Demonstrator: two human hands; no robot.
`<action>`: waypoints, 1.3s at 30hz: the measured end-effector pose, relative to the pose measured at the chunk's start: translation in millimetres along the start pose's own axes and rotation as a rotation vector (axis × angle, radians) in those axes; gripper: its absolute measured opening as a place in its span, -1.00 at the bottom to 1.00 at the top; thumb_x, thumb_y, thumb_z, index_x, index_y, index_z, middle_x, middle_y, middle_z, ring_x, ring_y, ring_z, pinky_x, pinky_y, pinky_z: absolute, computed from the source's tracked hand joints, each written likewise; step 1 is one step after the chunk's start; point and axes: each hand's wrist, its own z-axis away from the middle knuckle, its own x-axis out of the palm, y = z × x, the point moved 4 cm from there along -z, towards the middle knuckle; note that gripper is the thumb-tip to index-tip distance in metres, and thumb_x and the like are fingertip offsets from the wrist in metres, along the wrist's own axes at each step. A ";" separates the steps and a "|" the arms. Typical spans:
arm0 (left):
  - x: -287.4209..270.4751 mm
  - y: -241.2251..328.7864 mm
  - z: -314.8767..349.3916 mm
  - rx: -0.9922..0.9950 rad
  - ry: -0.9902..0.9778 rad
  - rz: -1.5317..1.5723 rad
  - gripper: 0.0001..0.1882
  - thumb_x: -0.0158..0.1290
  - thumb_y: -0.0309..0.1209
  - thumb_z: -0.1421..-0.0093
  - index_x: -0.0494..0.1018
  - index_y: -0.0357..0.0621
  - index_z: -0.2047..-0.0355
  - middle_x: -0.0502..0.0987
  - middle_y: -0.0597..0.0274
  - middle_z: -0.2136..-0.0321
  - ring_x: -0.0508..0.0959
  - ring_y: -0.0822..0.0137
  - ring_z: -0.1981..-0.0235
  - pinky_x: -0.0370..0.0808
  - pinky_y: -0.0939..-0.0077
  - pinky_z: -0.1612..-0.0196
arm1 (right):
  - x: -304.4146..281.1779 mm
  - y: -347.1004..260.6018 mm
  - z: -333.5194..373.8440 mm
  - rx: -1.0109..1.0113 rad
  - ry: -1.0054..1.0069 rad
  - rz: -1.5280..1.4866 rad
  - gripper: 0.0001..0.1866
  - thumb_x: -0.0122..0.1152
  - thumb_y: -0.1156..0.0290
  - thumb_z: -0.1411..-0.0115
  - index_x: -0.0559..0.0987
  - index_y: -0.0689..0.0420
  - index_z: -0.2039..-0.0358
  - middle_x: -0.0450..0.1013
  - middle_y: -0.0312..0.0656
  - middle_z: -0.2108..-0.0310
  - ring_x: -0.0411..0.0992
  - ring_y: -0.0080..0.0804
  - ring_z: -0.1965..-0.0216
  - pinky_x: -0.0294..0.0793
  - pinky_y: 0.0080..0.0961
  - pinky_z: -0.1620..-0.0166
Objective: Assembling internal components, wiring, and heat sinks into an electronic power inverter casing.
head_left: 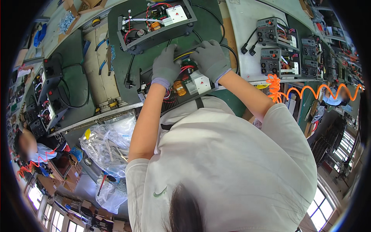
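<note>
Dark hair (pixel 184 208); beyond, gloved hands (pixel 167 63) (pixel 211 61) on open casing (pixel 182 103) containing copper-coloured coil (pixel 179 88).

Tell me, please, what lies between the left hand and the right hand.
The head view shows part of the open dark unit there, with red wires and a thin yellow strip.

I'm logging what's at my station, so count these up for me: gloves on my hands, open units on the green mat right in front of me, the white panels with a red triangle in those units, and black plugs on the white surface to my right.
Grey gloves: 2
Open units: 2
White panels: 2
Black plugs: 2
Total: 8
</note>
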 end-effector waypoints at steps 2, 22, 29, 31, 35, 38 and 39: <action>-0.2 0.6 -0.6 0.008 -0.014 -0.007 -0.51 0.22 -0.42 -0.09 0.38 0.07 -0.04 0.54 0.13 0.02 0.56 0.04 0.00 0.42 0.16 -0.07 | 7.5 -5.0 -4.9 -0.107 -0.180 0.181 -0.88 0.20 0.32 -0.11 0.68 -0.11 0.36 0.56 -0.34 0.37 0.44 -0.37 0.14 0.31 -0.31 -0.10; -0.1 0.3 2.4 0.034 -0.023 -0.074 -0.61 0.04 -0.55 -0.14 0.41 0.02 0.01 0.54 0.08 0.08 0.54 -0.09 0.07 0.45 0.09 -0.04 | 11.4 -16.3 -5.7 -0.149 -0.244 0.276 -0.89 0.23 0.28 -0.06 0.65 -0.06 0.38 0.57 -0.31 0.41 0.48 -0.34 0.17 0.36 -0.29 0.00; 0.8 -0.3 1.2 0.037 -0.029 -0.103 -0.57 0.04 -0.56 -0.12 0.41 0.01 -0.03 0.56 0.05 0.09 0.56 -0.05 0.06 0.46 0.11 -0.03 | 6.9 -19.6 -26.1 -0.021 -0.520 0.241 -0.86 0.24 0.28 -0.13 0.69 -0.02 0.36 0.60 -0.25 0.39 0.47 -0.36 0.16 0.32 -0.35 0.05; -2.2 -0.1 0.3 0.040 -0.037 -0.097 -0.57 0.05 -0.56 -0.11 0.41 0.00 -0.03 0.57 0.05 0.10 0.57 -0.05 0.06 0.46 0.12 -0.03 | 7.1 -20.0 -26.4 -0.002 -0.548 0.255 -0.86 0.25 0.26 -0.12 0.69 -0.02 0.35 0.60 -0.25 0.39 0.47 -0.36 0.16 0.31 -0.34 0.05; -4.3 -3.6 1.9 -0.089 -0.113 -0.186 -0.56 0.09 -0.50 -0.11 0.41 0.05 -0.04 0.59 0.08 0.12 0.59 0.02 0.07 0.46 0.14 0.00 | 6.8 -16.2 -18.2 0.041 -0.403 0.209 -0.87 0.26 0.26 -0.11 0.69 -0.04 0.38 0.60 -0.26 0.42 0.48 -0.36 0.17 0.31 -0.33 0.05; -5.8 -5.4 4.4 -0.106 -0.121 -0.260 -0.58 0.07 -0.45 -0.14 0.41 0.07 -0.04 0.60 0.10 0.13 0.61 0.06 0.07 0.46 0.16 0.02 | 10.8 -13.0 -14.6 0.004 -0.331 0.229 -0.88 0.26 0.26 -0.10 0.68 -0.04 0.41 0.58 -0.27 0.46 0.47 -0.36 0.19 0.32 -0.31 0.05; -6.3 -5.6 5.1 -0.087 -0.105 -0.272 -0.59 0.05 -0.43 -0.16 0.42 0.08 -0.05 0.61 0.12 0.13 0.61 0.07 0.07 0.45 0.16 0.02 | 11.8 -12.2 -13.5 0.004 -0.333 0.230 -0.88 0.26 0.26 -0.10 0.68 -0.04 0.41 0.58 -0.27 0.46 0.47 -0.36 0.19 0.32 -0.31 0.05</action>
